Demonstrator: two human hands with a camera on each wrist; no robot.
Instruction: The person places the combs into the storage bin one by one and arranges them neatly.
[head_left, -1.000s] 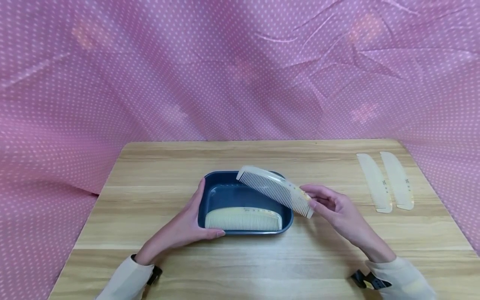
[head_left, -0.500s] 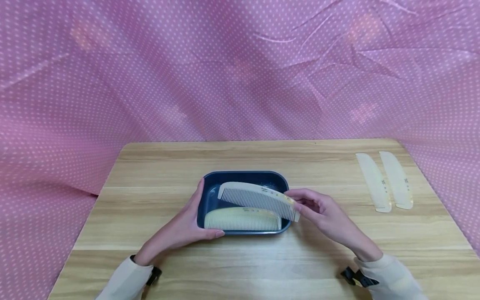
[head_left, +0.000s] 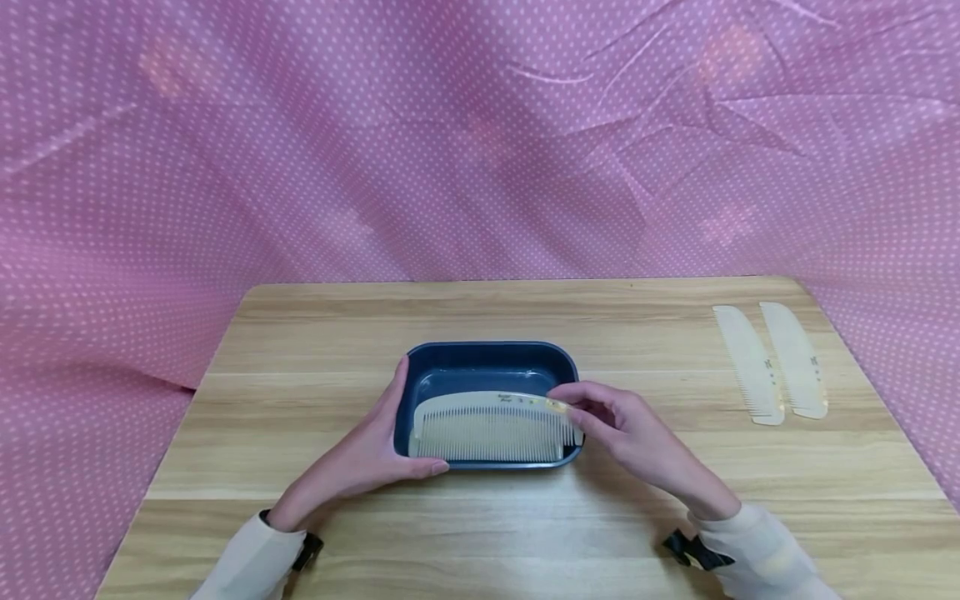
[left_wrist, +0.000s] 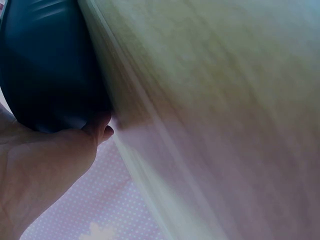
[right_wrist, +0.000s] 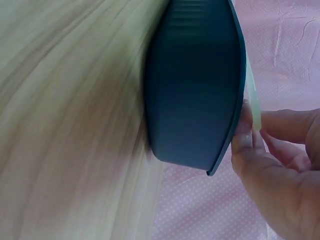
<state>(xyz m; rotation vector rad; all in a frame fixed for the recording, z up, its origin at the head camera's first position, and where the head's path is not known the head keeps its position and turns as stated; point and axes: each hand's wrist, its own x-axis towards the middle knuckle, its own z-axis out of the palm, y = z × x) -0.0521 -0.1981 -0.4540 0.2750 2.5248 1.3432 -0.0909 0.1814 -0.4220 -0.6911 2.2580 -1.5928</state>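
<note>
A dark blue rectangular basin [head_left: 491,357] sits on the table. My left hand [head_left: 369,446] grips its left end, the thumb along the front rim and the fingers by the side wall. In my right hand [head_left: 621,432] a cream comb [head_left: 472,402] is pinched at its right end, teeth toward me, over the front half of the basin. Beneath it, inside the basin, lies another cream comb [head_left: 487,455], mostly covered by the held one. The right wrist view shows the held comb [right_wrist: 253,100] edge-on between thumb and fingers, right at the basin's rim.
Two more cream combs, an inner one [head_left: 750,367] and an outer one [head_left: 795,362], lie side by side at the right of the wooden table [head_left: 337,317]. Pink dotted cloth [head_left: 480,167] hangs behind and around the table.
My right hand has moved left and brought the comb from a slant over the basin's right side to nearly level above the other comb. The left hand and basin have stayed put.
</note>
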